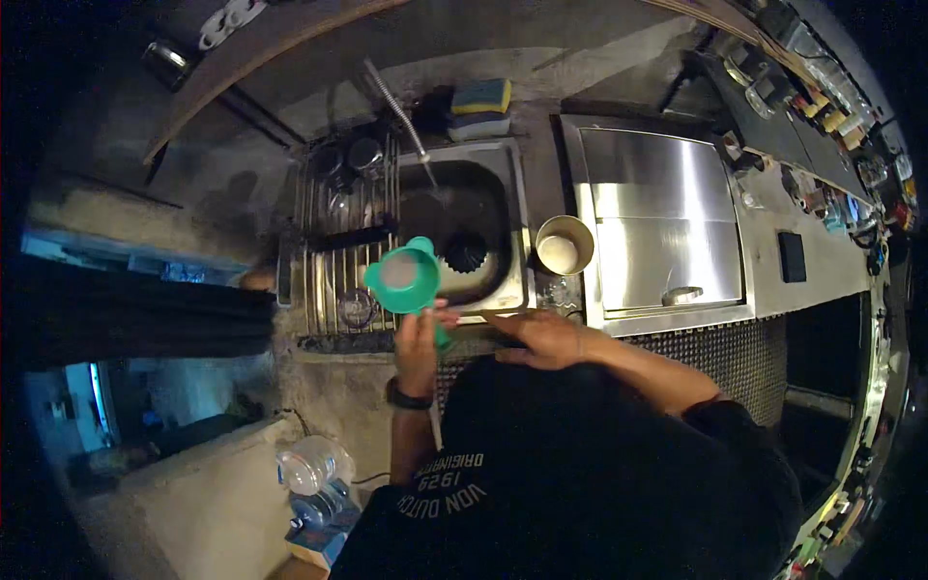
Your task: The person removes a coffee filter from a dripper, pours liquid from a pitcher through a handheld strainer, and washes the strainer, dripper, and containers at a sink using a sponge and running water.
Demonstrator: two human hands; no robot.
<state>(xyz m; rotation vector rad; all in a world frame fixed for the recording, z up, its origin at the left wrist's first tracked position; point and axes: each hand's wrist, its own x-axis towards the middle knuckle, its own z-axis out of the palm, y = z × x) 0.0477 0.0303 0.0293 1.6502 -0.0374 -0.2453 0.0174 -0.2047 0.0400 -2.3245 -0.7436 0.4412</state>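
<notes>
1. Left hand (418,346): fingers closed at the near side of the green vessel (425,285). The vessel is held up where the drying rack (319,271) meets the sink (522,193).
2. Step in hand (judged): supporting the vessel; a pale patch shows inside. Any move from here calls for a firm, steady grip. Tilt cannot be determined.
3. Left arm: forearm reaches straight forward; dark band (411,398) at the wrist.
4. Right hand (546,338): by the sink's near edge, fingers extended toward the left hand, forearm angled across; any grasp cannot be determined.
</notes>
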